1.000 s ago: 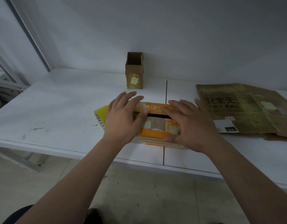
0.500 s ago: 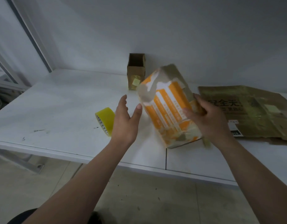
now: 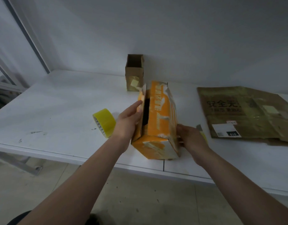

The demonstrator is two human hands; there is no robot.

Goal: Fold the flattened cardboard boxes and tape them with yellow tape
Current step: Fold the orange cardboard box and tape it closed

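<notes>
Obs.: orange box (image 3: 161, 120) is folded into shape and held between both hands over the front part of the white worktop (image 3: 59, 101), tipped, with its near end by the front edge. Whether that end rests on the surface, cannot tell. The flaps on its upper face do not meet; a dark slot shows between them.

Left hand (image 3: 129, 121): fingers (image 3: 136, 106) straight and together, laid flat against the left flap, pressing it inward. Nothing gripped.

Right hand (image 3: 192, 141): back of hand toward me, fingers against the box's right wall near the lower corner. Whether they hook round an edge, cannot tell.

Yellow tape roll (image 3: 104, 122) stands on its rim on the worktop, just left of the left wrist, apart from the box.

Flattened brown cardboard (image 3: 242, 114) with dark printed characters and a white label lies flat to the right, well apart from the orange box.

A small brown box (image 3: 134, 73) stands upright with its top open, at the back by the wall.
</notes>
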